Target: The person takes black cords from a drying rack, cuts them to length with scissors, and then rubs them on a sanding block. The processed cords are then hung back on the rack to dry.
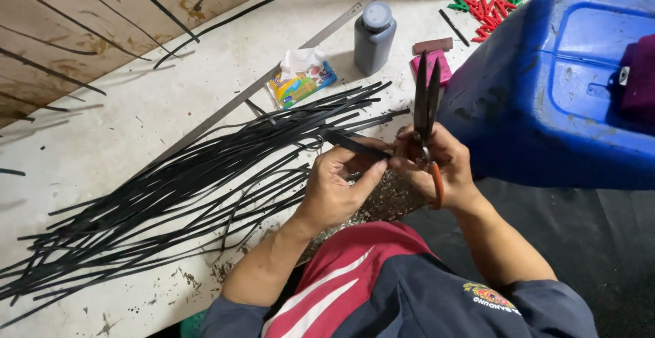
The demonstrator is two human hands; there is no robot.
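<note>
1. Head view: a pile of black strips [184,195] fans across the worktop [102,140], long axes running lower left to upper right.
2. Left hand [338,184] pinches one strip [355,143] at its end, slanting up-left, steadying it.
3. Right hand [440,164] grips orange-handled shears [426,103], blades nearly closed, pointing away, upward in frame.

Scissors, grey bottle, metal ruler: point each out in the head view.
scissors [427,99], head view, on the dark blades above the right hand.
grey bottle [373,41], head view, middle of its body.
metal ruler [273,82], head view, mid-length of the strip.
</note>
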